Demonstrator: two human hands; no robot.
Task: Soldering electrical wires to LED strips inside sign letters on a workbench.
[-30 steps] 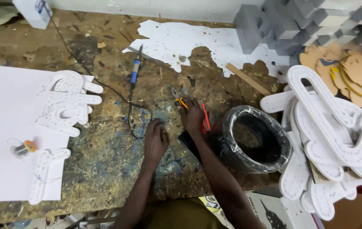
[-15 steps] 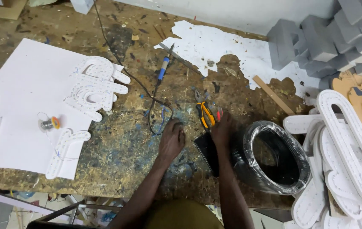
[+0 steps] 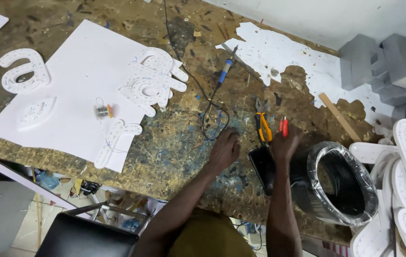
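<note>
Hands first: your left hand [image 3: 225,150] lies knuckles-up on the paint-spattered workbench [image 3: 174,152], fingers curled under and touching the loop of thin blue and black wires [image 3: 215,121] that ends just beyond them. Whether those fingers pinch a wire you cannot tell; the grip is hidden beneath the hand.

Your right hand [image 3: 284,143] sits just beside it, over the top edge of a dark flat phone [image 3: 261,164]. Its fingers are closed around the red-handled tool [image 3: 283,126], whose handles stick up past your fingertips. The yellow-handled pliers [image 3: 262,126] lie on the bench between your two hands, just left of the red tool, not touched by either.

Right of your right wrist stands a black coil wrapped in clear film [image 3: 338,185], close against your forearm.

Farther out, the blue-handled soldering iron [image 3: 225,71] rests on the bench, its cord running back to the wire loop. Left of it, white perforated letter shapes [image 3: 153,83] and a small solder spool [image 3: 102,111] lie on a white sheet [image 3: 69,71]. Grey foam blocks [image 3: 388,62] sit against the wall at far right.
</note>
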